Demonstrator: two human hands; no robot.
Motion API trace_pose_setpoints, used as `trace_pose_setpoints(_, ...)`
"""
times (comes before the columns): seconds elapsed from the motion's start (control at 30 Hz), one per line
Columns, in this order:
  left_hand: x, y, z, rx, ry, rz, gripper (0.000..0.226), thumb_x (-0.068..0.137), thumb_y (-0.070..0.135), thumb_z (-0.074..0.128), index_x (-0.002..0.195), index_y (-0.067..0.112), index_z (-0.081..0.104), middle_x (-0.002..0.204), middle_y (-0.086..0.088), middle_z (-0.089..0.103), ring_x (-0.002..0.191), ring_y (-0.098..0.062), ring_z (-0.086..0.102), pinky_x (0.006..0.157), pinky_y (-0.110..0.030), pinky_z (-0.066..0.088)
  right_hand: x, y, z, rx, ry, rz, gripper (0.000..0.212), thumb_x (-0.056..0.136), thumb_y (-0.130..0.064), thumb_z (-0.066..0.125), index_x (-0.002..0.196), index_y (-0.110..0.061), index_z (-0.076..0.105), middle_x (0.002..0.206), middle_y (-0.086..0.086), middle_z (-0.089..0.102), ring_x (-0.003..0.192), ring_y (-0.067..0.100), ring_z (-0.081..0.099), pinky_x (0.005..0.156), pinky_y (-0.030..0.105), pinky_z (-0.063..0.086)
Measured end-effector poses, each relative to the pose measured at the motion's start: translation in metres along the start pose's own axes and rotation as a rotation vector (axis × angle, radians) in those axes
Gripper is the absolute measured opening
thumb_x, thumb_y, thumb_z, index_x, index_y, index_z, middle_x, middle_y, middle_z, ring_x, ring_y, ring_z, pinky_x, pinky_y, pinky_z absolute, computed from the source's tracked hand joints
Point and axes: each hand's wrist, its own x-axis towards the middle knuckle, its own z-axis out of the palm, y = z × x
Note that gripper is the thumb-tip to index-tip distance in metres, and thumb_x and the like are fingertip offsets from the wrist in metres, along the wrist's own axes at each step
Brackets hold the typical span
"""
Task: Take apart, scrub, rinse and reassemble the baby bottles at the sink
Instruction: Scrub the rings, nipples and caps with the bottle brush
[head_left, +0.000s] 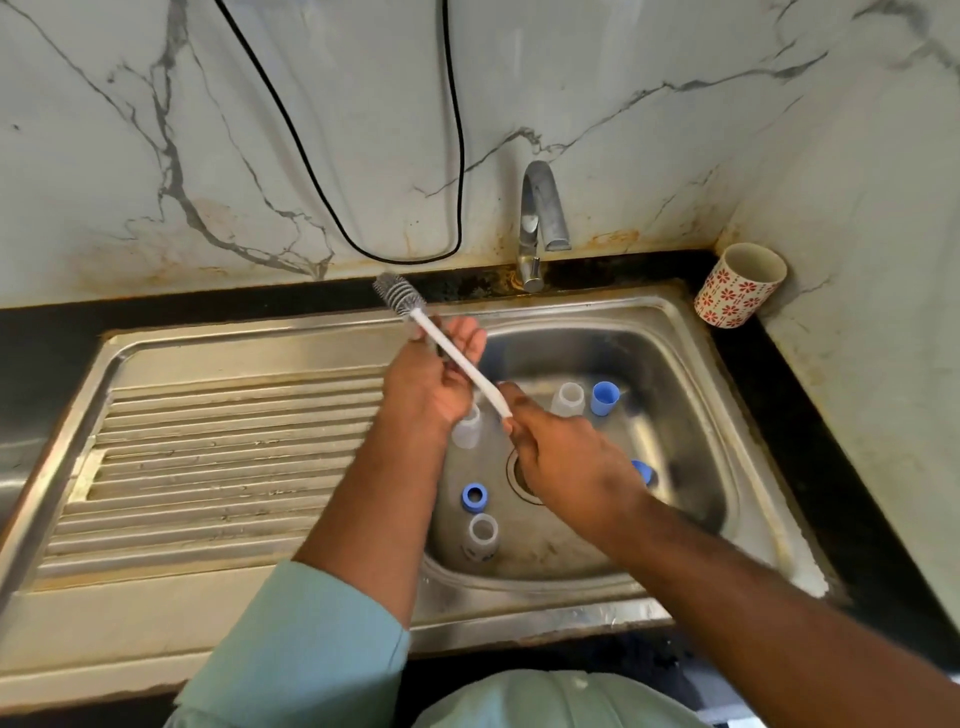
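Head view: one bottle brush (447, 345) is held over the steel sink (691, 364) by two hands. Its white handle is pinched at the near end by the curled fingers of the right hand (566, 462), while the left hand (434, 384) is wrapped around the middle of the handle; the grey bristle head points up and to the left, above the sink's back rim.

Three clear bottle bodies are counted in the basin, all with open mouths: one (466, 428) just below the left hand and partly hidden by it, one (567, 399) near the back of the basin, and one (483, 535) near the front. Whether anything is inside them cannot be told.

Three blue parts are counted: a blue cap (603, 398) just beside the back bottle body, a blue ring (474, 496) just behind the front bottle body, and a third blue piece (644, 472) mostly hidden behind the right hand. The drain (519, 480) is partly covered by the same hand.

One ribbed draining board (218, 467) lies to the left of the basin. One tap (540, 218) stands at the back rim. One red-patterned cup (740, 286) leans in the corner of the dark counter (810, 415); its inside is not shown. One black cable (457, 156) hangs down the marble wall (675, 78).
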Motion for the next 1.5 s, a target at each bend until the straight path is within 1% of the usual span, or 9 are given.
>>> trace_pose_setpoints(0.13,0.009,0.029,-0.004,-0.220,0.035,-0.013,0.031,0.105,0.020,0.040,0.088,0.002,0.058,0.054,-0.010,0.064,0.045,-0.014,0.063,0.065,-0.025,0.059,-0.028,0.001,0.006,-0.029,-0.103,-0.041,0.045,0.104,-0.043,0.024,0.145,-0.053,0.008,0.087,0.005,0.059,0.079,0.027,0.061,0.072,0.036,0.050)
trace_pose_setpoints(0.5,-0.009,0.002,-0.006,-0.033,-0.035,0.058,0.024,0.105,0.013,0.039,0.103,0.002,0.060,0.067,-0.013,0.072,0.058,-0.018,0.071,0.062,-0.036,0.061,-0.016,0.006,-0.002,0.073,-0.007,-0.042,0.041,0.104,-0.041,0.028,0.145,-0.045,0.026,0.075,0.002,0.060,0.068,0.023,0.061,0.068,0.039,0.054)
trace_pose_setpoints(0.7,-0.005,0.027,-0.001,-0.244,-0.032,0.108,0.028,0.106,0.017,0.034,0.110,0.005,0.059,0.089,-0.016,0.066,0.096,-0.026,0.069,0.082,-0.039,0.056,-0.037,0.009,-0.004,-0.016,-0.079,-0.078,0.044,0.104,-0.042,0.024,0.147,-0.049,0.017,0.070,-0.005,0.050,0.066,0.017,0.056,0.068,0.035,0.051)
trace_pose_setpoints(0.83,-0.006,0.026,0.000,-0.164,-0.032,0.098,0.029,0.105,0.020,0.038,0.107,0.001,0.061,0.085,-0.016,0.070,0.074,-0.023,0.072,0.066,-0.034,0.061,-0.020,0.006,-0.001,0.024,-0.042,-0.057,0.046,0.104,-0.043,0.023,0.149,-0.043,0.015,0.070,-0.004,0.053,0.064,0.015,0.058,0.061,0.031,0.049)
trace_pose_setpoints(0.93,-0.004,0.041,-0.007,-0.228,-0.072,0.134,0.026,0.106,0.019,0.036,0.101,0.009,0.060,0.097,-0.016,0.068,0.095,-0.022,0.067,0.088,-0.037,0.053,-0.035,0.006,-0.001,-0.036,-0.103,-0.076,0.047,0.104,-0.044,0.022,0.149,-0.051,0.008,0.078,-0.002,0.052,0.073,0.019,0.059,0.072,0.036,0.052)
trace_pose_setpoints(1.1,0.004,0.028,-0.017,-0.119,-0.012,0.124,0.031,0.105,0.020,0.038,0.119,0.001,0.058,0.092,-0.016,0.069,0.072,-0.023,0.072,0.071,-0.036,0.061,-0.020,0.005,0.002,0.012,-0.049,-0.069,0.047,0.104,-0.044,0.022,0.150,-0.047,0.014,0.070,-0.004,0.053,0.063,0.013,0.055,0.059,0.031,0.048)
trace_pose_setpoints(1.3,0.002,0.028,-0.020,-0.064,-0.035,0.193,0.020,0.104,0.018,0.042,0.111,0.006,0.057,0.094,-0.019,0.070,0.078,-0.027,0.074,0.077,-0.039,0.061,-0.025,0.007,0.003,0.018,-0.067,-0.078,0.046,0.104,-0.042,0.024,0.149,-0.047,0.017,0.073,-0.002,0.054,0.064,0.015,0.056,0.066,0.037,0.053)
trace_pose_setpoints(1.4,0.009,0.046,-0.015,-0.062,-0.057,0.213,0.024,0.105,0.014,0.036,0.118,0.007,0.054,0.125,-0.025,0.061,0.102,-0.032,0.068,0.091,-0.038,0.055,-0.025,0.004,0.009,0.042,-0.079,-0.117,0.045,0.104,-0.043,0.025,0.148,-0.049,0.019,0.075,0.000,0.057,0.063,0.015,0.055,0.062,0.034,0.050)
trace_pose_setpoints(1.5,0.005,0.043,-0.016,0.014,-0.045,0.257,0.019,0.103,0.012,0.041,0.108,0.006,0.058,0.123,-0.020,0.065,0.087,-0.029,0.073,0.076,-0.035,0.059,-0.023,0.011,0.005,0.055,-0.035,-0.088,0.044,0.104,-0.043,0.026,0.147,-0.049,0.022,0.070,-0.005,0.053,0.058,0.011,0.051,0.054,0.026,0.041)
